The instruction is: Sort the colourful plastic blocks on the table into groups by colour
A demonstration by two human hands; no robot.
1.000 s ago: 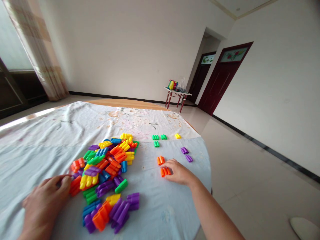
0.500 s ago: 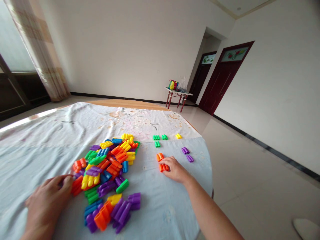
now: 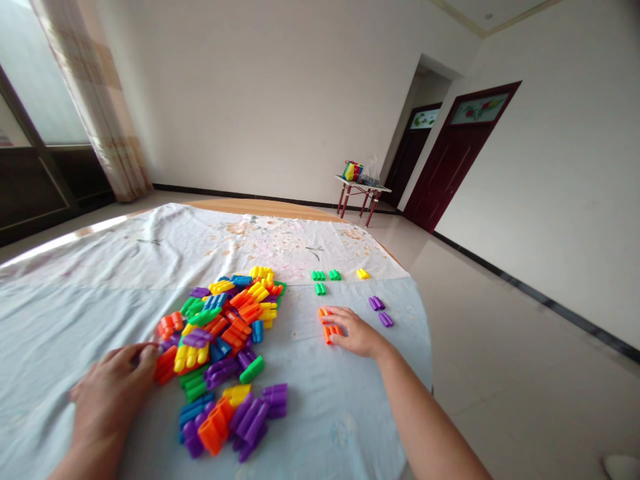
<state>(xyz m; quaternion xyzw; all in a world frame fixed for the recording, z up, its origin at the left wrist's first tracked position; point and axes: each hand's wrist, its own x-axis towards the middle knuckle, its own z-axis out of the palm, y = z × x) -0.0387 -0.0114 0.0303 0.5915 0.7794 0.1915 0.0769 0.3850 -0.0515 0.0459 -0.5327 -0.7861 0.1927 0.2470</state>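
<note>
While the right hand point(image 3: 356, 333) pinches an orange block point(image 3: 331, 331) — tubes point(image 3: 328, 338) running forward — whether the left hand point(image 3: 113, 385) grips is unclear

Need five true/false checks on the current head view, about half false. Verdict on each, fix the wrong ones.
1. The right hand is at the orange blocks set apart from the pile. True.
2. The left hand is at the pile's far edge. False: it is at the near left side.
3. Three green blocks lie apart from the pile. True.
4. The separate yellow block is nearer the person than the two separate purple blocks. False: it is farther away.
5. The pile mixes several colours. True.
</note>
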